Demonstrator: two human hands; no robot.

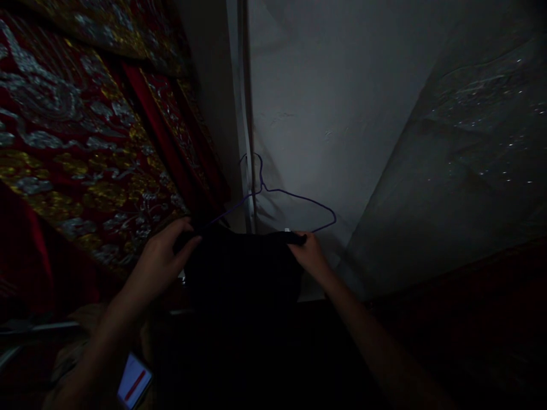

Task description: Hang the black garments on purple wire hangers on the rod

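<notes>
A black garment [248, 267] hangs on a thin purple wire hanger [299, 197] in front of me; its exact kind is too dark to tell. The hanger's hook goes around a narrow upright metal post [243, 108]. My left hand [164, 253] pinches the garment's upper left edge, close to the hanger's left arm. At the upper right edge my right hand [307, 250] grips the cloth, just below the hanger's right end. A small white tag [288, 230] shows beside the right fingers. The garment's lower part is lost in darkness.
Red cloth with silver and gold sequin patterns [81, 114] hangs on the left. A pale wall [325, 102] stands behind the hanger, with a shiny translucent sheet [478, 136] to the right. A lit phone [134, 380] lies at the lower left.
</notes>
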